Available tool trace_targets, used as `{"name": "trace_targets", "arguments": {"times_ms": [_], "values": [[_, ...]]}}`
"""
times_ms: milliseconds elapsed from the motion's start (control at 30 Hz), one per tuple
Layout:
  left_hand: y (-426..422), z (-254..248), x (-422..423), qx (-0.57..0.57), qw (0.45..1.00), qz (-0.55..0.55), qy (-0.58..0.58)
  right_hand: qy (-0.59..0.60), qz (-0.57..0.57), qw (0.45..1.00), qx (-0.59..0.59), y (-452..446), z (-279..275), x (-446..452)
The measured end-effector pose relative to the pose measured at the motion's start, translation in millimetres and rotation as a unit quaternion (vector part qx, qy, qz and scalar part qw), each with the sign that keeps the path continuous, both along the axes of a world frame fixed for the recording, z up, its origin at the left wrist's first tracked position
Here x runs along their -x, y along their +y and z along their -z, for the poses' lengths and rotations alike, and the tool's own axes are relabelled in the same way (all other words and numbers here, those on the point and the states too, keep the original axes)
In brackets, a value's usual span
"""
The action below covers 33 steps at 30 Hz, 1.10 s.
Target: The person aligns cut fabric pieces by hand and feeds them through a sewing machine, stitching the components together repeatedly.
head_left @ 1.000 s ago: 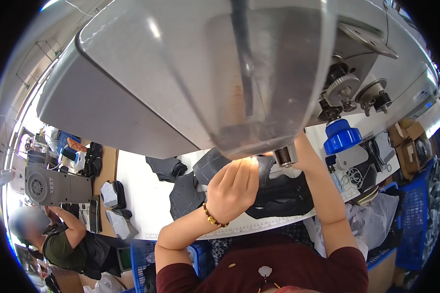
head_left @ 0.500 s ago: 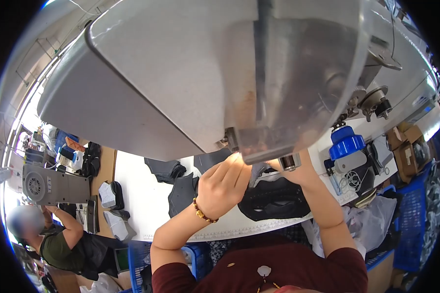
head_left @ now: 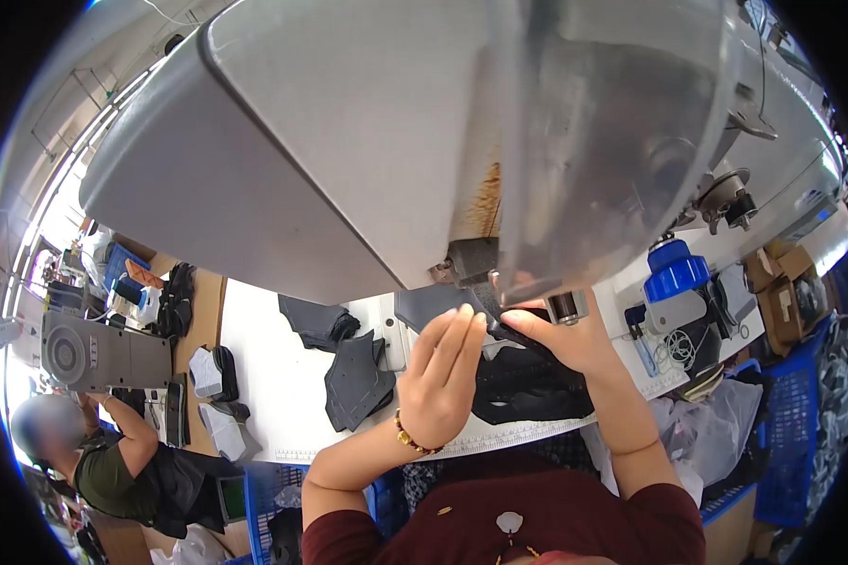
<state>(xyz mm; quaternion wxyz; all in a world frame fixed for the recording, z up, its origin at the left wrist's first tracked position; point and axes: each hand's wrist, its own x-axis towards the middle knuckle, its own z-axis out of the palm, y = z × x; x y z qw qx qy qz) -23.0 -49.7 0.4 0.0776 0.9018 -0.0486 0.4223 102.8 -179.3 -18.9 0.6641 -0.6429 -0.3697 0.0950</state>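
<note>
The grey head of a sewing machine (head_left: 311,122) fills the upper view, its clear shield (head_left: 622,122) partly covering the needle area. Below it, my left hand (head_left: 440,381) lies with fingers straight and side by side, the tips at the edge of a dark fabric piece (head_left: 429,303). My right hand (head_left: 575,334) grips dark fabric between its thumb and fingers, close to the presser foot; the fingers are partly hidden behind the machine. Under my wrists and nearer my body sits a black fabric pile (head_left: 528,391).
Dark cut pieces (head_left: 360,381) and a small stack (head_left: 316,325) lie left on the white table (head_left: 273,395). A blue thread stand part (head_left: 674,270) and coiled cord (head_left: 678,348) are at right. Blue crates (head_left: 790,424) stand beyond. Another person (head_left: 127,461) works at left.
My left hand has drawn back toward my body, away from the needle area, its fingers straightening. My right thumb now shows on the fabric. The machine appears shifted slightly in view.
</note>
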Motion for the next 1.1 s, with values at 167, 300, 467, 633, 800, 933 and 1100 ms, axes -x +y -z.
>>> {"name": "trace_targets", "arguments": {"times_ms": [167, 300, 467, 633, 800, 933, 1100], "values": [[10.5, 20.4, -6.9, -0.040, 0.993, 0.085, -0.068, 0.014, -0.058, 0.998, 0.030, -2.7, -18.9, -2.9], [13.9, 13.6, -7.1, -0.073, 0.991, 0.081, -0.075, 0.014, -0.080, 0.997, 0.002, -1.7, -14.4, -4.3], [14.8, 8.5, -9.5, -0.116, 0.987, 0.064, -0.095, 0.056, -0.085, 0.995, 0.022, -3.3, -13.9, -5.2], [22.8, 8.6, -11.7, -0.181, 0.975, 0.076, -0.105, 0.012, -0.082, 0.996, 0.014, -2.7, -16.1, -5.3], [30.8, -6.2, -10.5, -0.226, 0.966, 0.105, -0.064, 0.020, -0.085, 0.994, 0.059, -13.8, -20.8, -6.9], [32.2, -15.3, -12.1, -0.248, 0.961, 0.115, -0.053, 0.032, -0.077, 0.994, 0.070, -19.3, -17.2, -3.4], [33.3, -18.4, -11.6, -0.247, 0.961, 0.120, -0.031, 0.012, -0.075, 0.997, 0.004, -16.0, -13.0, -2.0]]}}
